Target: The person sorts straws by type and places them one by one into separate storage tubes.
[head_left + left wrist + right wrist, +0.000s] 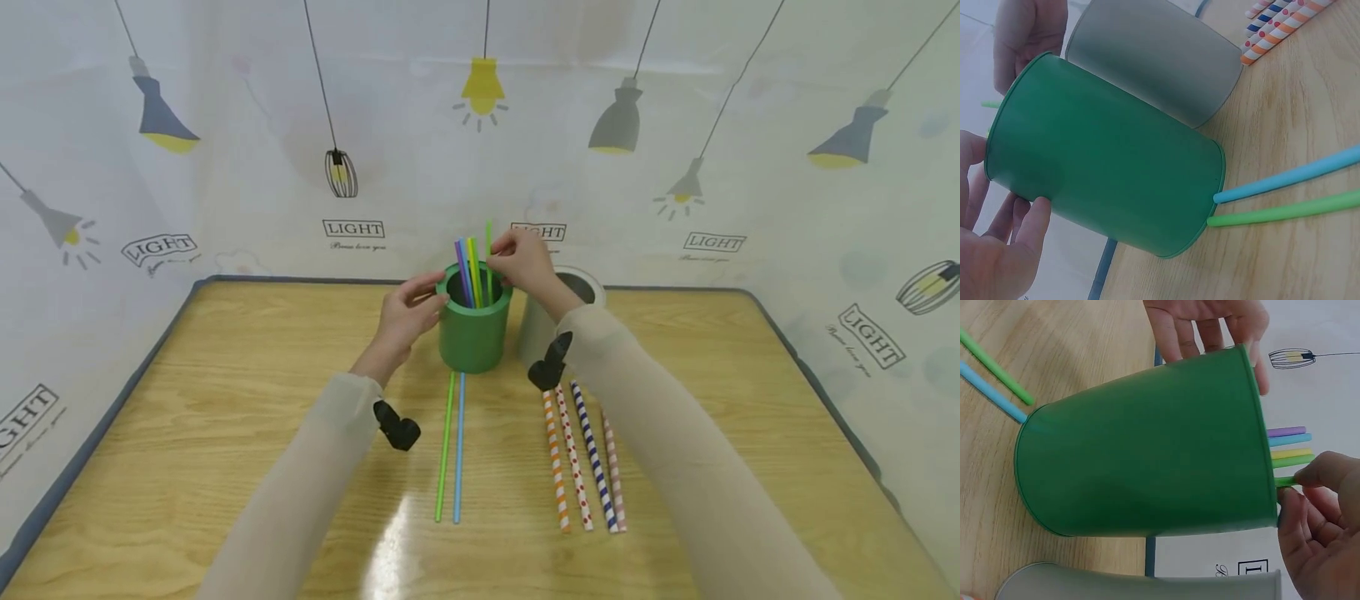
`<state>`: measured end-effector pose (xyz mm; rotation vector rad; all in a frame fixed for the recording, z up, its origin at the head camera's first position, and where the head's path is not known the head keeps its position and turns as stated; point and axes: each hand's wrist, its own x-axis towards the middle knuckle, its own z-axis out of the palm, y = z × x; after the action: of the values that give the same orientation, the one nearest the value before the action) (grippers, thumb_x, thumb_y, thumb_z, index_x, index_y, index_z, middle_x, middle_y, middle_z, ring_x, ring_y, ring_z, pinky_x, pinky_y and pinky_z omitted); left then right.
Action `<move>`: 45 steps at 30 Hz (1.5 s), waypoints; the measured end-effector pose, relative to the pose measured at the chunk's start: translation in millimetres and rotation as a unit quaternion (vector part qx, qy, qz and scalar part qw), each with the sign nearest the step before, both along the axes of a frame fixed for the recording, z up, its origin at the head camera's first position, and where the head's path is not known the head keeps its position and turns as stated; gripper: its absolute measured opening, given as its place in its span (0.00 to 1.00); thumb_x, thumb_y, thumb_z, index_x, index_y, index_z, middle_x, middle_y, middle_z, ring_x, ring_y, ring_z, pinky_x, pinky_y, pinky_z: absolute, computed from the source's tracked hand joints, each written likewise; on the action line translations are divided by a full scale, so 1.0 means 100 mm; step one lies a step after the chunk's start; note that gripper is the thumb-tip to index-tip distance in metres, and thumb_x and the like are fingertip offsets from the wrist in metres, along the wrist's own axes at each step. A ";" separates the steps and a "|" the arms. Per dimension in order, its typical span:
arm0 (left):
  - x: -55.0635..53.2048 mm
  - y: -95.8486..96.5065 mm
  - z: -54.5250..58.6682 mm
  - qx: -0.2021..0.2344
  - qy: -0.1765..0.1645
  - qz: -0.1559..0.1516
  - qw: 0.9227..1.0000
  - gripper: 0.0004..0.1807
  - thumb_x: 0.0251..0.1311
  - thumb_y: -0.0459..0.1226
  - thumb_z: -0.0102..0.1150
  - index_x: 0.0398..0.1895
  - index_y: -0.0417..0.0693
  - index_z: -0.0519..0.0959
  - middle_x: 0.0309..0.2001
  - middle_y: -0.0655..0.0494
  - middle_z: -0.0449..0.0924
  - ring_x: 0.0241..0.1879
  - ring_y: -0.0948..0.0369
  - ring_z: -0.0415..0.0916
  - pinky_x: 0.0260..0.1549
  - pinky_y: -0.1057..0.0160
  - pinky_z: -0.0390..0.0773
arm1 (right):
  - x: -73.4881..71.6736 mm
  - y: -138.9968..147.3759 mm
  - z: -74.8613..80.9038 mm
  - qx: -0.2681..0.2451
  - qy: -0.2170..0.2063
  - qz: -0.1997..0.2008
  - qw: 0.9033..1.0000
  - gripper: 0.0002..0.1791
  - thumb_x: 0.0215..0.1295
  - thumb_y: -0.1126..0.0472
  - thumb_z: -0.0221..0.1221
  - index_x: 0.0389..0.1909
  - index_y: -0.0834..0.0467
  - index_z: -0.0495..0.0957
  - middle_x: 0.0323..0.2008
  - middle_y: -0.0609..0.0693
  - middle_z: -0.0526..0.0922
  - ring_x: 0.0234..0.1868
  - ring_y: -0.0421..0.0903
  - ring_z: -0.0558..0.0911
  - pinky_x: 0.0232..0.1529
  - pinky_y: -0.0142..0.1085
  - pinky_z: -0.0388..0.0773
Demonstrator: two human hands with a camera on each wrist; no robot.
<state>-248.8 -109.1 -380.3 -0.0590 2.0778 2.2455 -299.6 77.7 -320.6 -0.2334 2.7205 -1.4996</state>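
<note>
From here the light looks soft, with white glare streaking the desk (225, 400); the wrist views are dimmer

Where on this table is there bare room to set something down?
Bare table left of the left sleeve, right of the right sleeve, and a strip between plain straws and patterned straws. Crowded around the green cup and grey cup.

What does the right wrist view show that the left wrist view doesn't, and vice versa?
Only the right wrist view: purple straw and yellow straw in the green cup. Only the left wrist view: red-dotted straw and navy-striped straw. Both: that cup, gray cup, left hand, right hand, and blue straw and green straw on the table.
</note>
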 end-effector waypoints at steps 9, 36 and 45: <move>0.00 0.00 0.01 0.008 0.002 0.000 1.000 0.22 0.58 0.33 0.58 0.57 0.49 0.73 0.56 0.50 0.69 0.54 0.56 0.68 0.48 0.60 0.75 | -0.05 -0.04 -0.03 0.068 -0.019 -0.009 0.997 0.09 0.57 0.64 0.59 0.38 0.63 0.79 0.36 0.55 0.79 0.25 0.44 0.76 0.26 0.31 0.78; 0.02 0.00 0.01 0.008 -0.006 0.002 1.000 0.22 0.58 0.33 0.58 0.58 0.49 0.73 0.57 0.50 0.68 0.55 0.55 0.68 0.48 0.61 0.76 | 0.41 0.22 0.25 0.069 -0.096 0.134 0.984 0.08 0.59 0.65 0.59 0.38 0.65 0.79 0.30 0.58 0.80 0.32 0.52 0.79 0.28 0.40 0.82; 0.00 0.01 0.00 0.018 -0.002 0.003 1.000 0.22 0.57 0.32 0.58 0.57 0.48 0.73 0.56 0.49 0.70 0.54 0.55 0.68 0.47 0.62 0.76 | 0.70 0.23 0.03 0.114 -0.093 0.205 0.968 0.10 0.58 0.62 0.61 0.38 0.62 0.80 0.30 0.53 0.81 0.27 0.49 0.78 0.23 0.37 0.79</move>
<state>-248.6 -108.3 -380.1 -0.0676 2.0380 2.2835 -229.4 101.1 -317.6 -0.5751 2.4675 -1.0350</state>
